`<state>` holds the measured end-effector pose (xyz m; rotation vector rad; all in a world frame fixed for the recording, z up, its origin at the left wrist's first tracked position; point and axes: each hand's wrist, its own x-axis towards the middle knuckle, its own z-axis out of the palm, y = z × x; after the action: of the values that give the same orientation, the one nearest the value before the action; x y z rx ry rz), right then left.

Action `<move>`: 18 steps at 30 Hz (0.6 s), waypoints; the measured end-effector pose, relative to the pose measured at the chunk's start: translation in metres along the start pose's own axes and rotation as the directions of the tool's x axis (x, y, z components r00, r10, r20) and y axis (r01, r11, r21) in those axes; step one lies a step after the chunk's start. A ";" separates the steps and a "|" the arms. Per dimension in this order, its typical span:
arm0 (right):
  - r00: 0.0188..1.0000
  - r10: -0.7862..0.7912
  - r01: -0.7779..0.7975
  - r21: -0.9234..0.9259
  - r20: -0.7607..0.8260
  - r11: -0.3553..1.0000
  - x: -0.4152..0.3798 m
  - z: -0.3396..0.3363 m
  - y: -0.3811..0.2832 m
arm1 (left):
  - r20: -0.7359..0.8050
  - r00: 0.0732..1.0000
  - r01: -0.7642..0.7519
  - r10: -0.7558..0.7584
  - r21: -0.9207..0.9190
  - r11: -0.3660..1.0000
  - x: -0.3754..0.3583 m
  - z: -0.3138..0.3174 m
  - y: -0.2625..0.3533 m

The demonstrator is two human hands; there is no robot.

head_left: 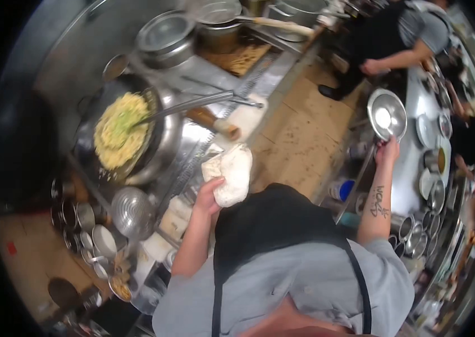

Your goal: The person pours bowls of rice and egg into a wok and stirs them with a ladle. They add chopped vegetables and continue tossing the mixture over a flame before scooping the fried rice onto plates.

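Note:
My left hand [210, 195] is closed around a folded white cloth [234, 174], held in front of the black apron. At arm's length on the other side, my right hand [388, 147] grips the rim of a shiny metal bowl [379, 112], tilted so that its inside shows; nothing is visible in it. To the left, a wok [88, 132] sits on the range with yellow food [115, 137], topped with green bits. A long-handled metal utensil [192, 105] rests in the food. A wooden handle [215, 123] points from the wok's side toward the cloth.
A perforated strainer [132, 212] lies below the wok, beside several small containers [104, 240]. Lidded pots [165, 38] stand at the back. A co-worker [383, 45] in a black apron stands beyond the tiled floor [299, 132], near the steel counter [411, 163] with bowls and pans.

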<state>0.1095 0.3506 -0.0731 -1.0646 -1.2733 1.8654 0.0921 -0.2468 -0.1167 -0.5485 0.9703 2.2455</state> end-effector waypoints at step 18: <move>0.689 0.134 0.188 0.354 -0.713 0.916 0.034 -0.298 -0.003 | 0.250 0.941 0.198 -0.226 0.131 0.971 0.105 0.160 -0.091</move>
<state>0.3559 0.5077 -0.1404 -1.3378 -0.3993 1.3377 0.0589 -0.0380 -0.1203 -0.2828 0.8429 2.0007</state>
